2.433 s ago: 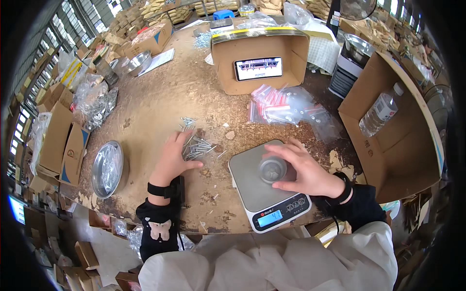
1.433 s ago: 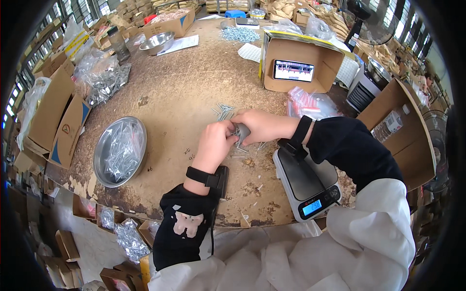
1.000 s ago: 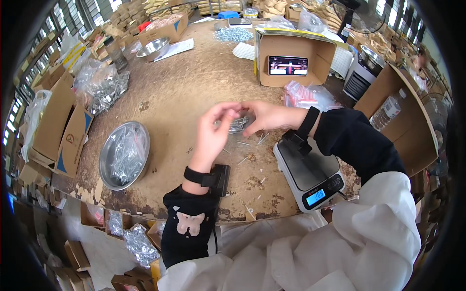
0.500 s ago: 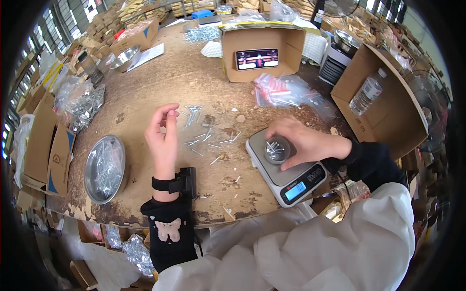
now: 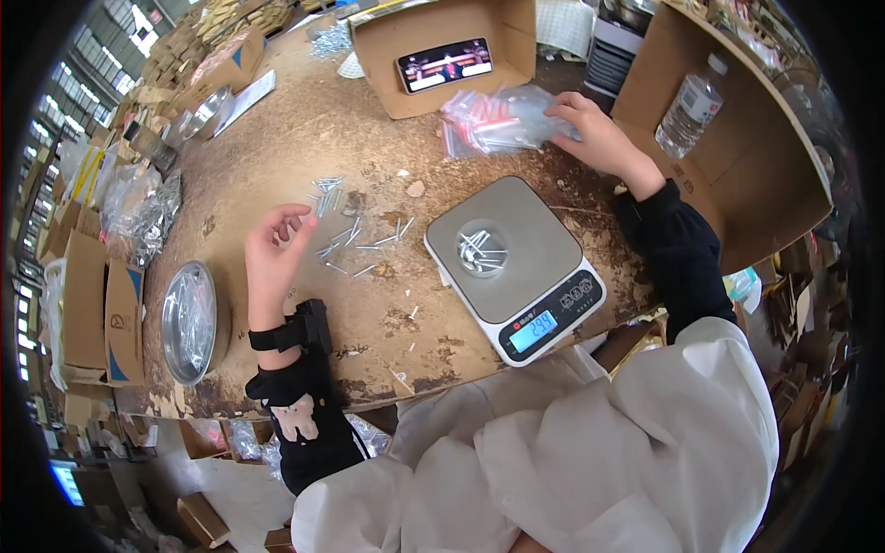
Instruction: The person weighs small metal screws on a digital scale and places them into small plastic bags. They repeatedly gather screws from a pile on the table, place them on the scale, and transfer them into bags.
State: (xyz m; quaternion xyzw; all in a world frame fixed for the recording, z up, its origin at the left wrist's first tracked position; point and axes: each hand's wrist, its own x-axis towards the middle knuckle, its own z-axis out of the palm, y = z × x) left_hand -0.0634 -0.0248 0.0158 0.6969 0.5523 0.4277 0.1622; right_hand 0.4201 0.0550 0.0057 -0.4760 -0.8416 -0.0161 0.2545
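A white digital scale (image 5: 516,258) with a grey top and lit display stands before me. On it is a small clear round cup (image 5: 482,247) holding several silver screws (image 5: 476,250). Beyond the scale, my right hand (image 5: 599,138) has its fingers closed on the edge of a clear zip bag (image 5: 536,115), part of a pile with red strips. My left hand (image 5: 275,247) hovers over the wooden table, its fingers loosely curled and apart with nothing visible in them. Loose silver screws (image 5: 350,235) lie scattered just right of it.
A metal bowl (image 5: 221,327) with plastic bags stands at the left. A phone (image 5: 446,64) leans inside a cardboard box (image 5: 378,92) at the back. At the right, a water bottle (image 5: 690,109) is in another open box (image 5: 737,184). Crinkled silvery bags (image 5: 152,217) lie far left.
My right hand has let go of the cup on the scale and reached away to the bag pile. My left hand stays near the loose screws. The whole view has shifted.
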